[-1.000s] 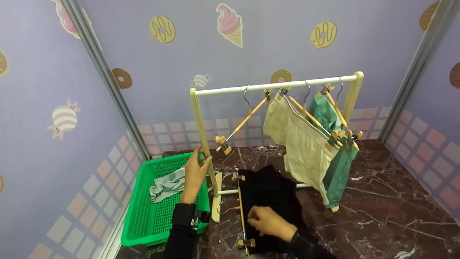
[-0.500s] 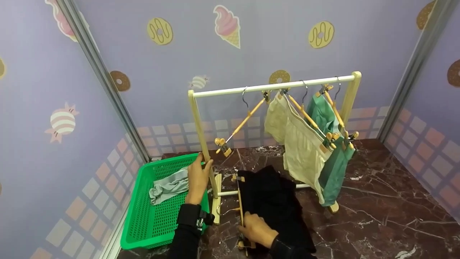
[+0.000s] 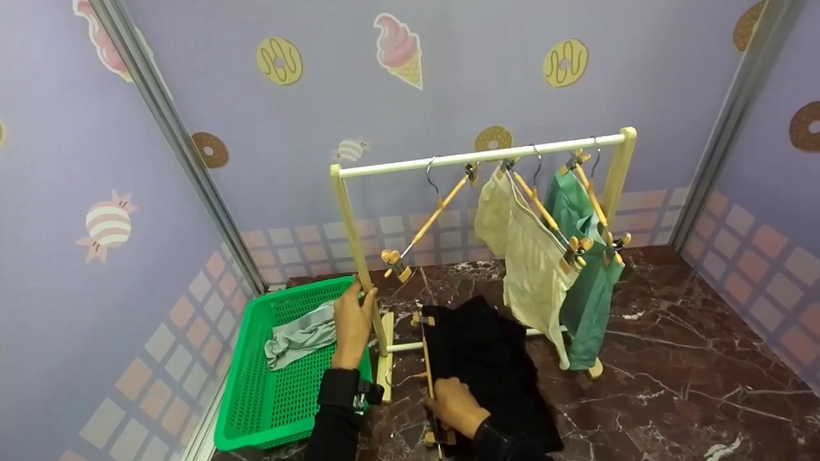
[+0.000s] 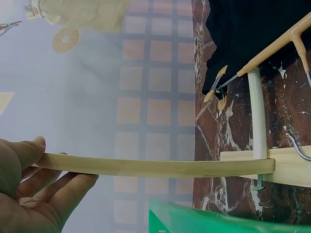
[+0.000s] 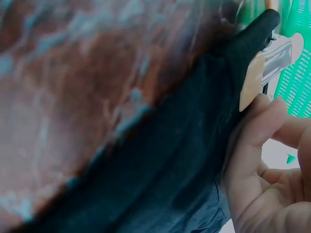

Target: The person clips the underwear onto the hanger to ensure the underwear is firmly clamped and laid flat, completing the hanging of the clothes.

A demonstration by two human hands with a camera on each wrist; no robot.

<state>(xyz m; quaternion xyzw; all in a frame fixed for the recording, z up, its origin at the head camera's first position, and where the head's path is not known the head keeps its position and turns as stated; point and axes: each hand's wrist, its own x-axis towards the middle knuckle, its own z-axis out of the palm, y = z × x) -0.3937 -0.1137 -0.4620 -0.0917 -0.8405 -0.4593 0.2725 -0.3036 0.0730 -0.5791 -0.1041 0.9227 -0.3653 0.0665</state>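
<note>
My left hand [image 3: 352,326] holds the left wooden post [image 3: 348,224] of a small clothes rack. In the left wrist view, the thumb lies on one side of the post [image 4: 155,167] and fingers on the other. Black shorts or trousers [image 3: 490,365] lie on the tabletop, clipped at the waist to a wooden clip hanger [image 3: 427,355]. My right hand [image 3: 457,404] pinches the hanger's bar at the waistband, close to the near clip [image 3: 440,439]. The right wrist view shows the thumb and forefinger meeting beside a clip [image 5: 279,60]; the bar there is mostly hidden.
From the rack's white rail [image 3: 416,166] hang a bare clip hanger [image 3: 442,208], cream shorts [image 3: 528,269] and a green garment [image 3: 592,307]. A green basket [image 3: 234,384] at the left contains a pale grey-green garment [image 3: 301,336]. Patterned walls [image 3: 474,64] enclose the marble-look tabletop [image 3: 692,358].
My right hand has moved from above the black garment to the hanger bar and now pinches it. The left hand has slid slightly lower and closed round the post.
</note>
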